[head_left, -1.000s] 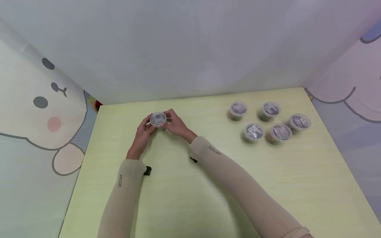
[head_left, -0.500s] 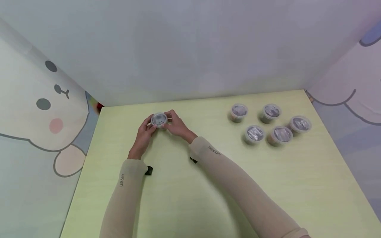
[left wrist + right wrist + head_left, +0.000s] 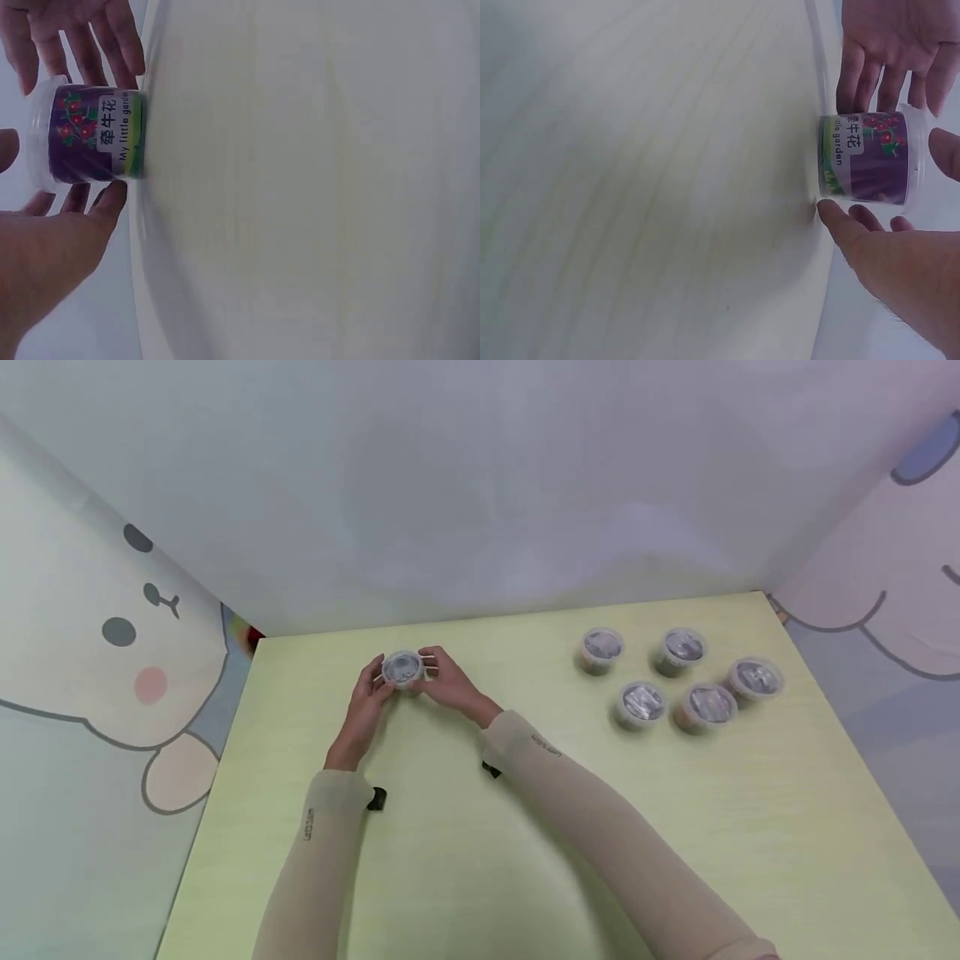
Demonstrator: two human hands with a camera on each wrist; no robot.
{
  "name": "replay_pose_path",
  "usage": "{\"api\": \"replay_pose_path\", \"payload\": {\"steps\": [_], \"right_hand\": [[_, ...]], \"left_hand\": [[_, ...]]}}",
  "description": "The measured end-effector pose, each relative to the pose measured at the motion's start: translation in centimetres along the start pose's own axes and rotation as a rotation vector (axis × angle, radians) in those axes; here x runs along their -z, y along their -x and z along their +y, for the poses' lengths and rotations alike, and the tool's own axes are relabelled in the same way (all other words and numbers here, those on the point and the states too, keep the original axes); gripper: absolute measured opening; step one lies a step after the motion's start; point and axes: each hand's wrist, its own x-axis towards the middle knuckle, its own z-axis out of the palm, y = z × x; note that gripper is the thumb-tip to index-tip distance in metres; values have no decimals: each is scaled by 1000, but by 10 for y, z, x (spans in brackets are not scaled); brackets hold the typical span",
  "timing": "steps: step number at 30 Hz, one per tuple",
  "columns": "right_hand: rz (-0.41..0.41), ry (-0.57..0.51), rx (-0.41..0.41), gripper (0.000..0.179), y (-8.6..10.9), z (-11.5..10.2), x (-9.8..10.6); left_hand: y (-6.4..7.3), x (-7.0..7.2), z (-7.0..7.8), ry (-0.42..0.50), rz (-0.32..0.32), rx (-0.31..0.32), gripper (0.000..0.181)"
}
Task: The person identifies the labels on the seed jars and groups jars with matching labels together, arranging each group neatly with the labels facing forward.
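A small clear-lidded cup (image 3: 402, 669) stands upright at the back left of the table between both hands. Its purple label, with red flowers and the words "My little garden", faces the wrist cameras (image 3: 82, 135). The left hand (image 3: 362, 710) is at the cup's left side, its fingertips near or touching the wall. On the other side lies the right hand (image 3: 450, 682), fingers extended along the cup and spread in the head view. In the right wrist view the right thumb (image 3: 946, 152) is apart from the lid. Whether any fingertip presses the cup is hard to tell.
Several similar lidded cups (image 3: 642, 705) stand in a loose group at the right rear of the pale yellow table (image 3: 480, 860). A grey-white wall (image 3: 480, 502) rises behind the table's back edge. Walls with cartoon prints flank both sides.
The right hand's fingers have spread and loosened around the cup; the left fingers sit slightly off the lid's rim. The cup stays in place, while the head view has shifted a little.
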Motion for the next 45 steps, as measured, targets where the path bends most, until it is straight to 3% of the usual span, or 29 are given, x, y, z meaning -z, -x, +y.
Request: {"api": "replay_pose_path", "payload": {"steps": [9,18,24,29,35,45], "right_hand": [[27,-4,11,64,15,-1,17],[22,-50,17,65,43,-9,38],[41,-61,39,63,64,-11,52],[58,-87,61,62,81,-12,63],[72,-116,52,61,100,-13,74],[89,-128,80,59,124,-8,91]], "left_hand": [[16,0,11,-78,74,-94,58],[40,-9,23,-33,133,-175,46],[53,-28,30,63,52,-240,45],[58,-44,31,82,-39,-260,46],[58,-61,27,98,-140,-233,49],[54,-87,18,110,-211,-186,49]]}}
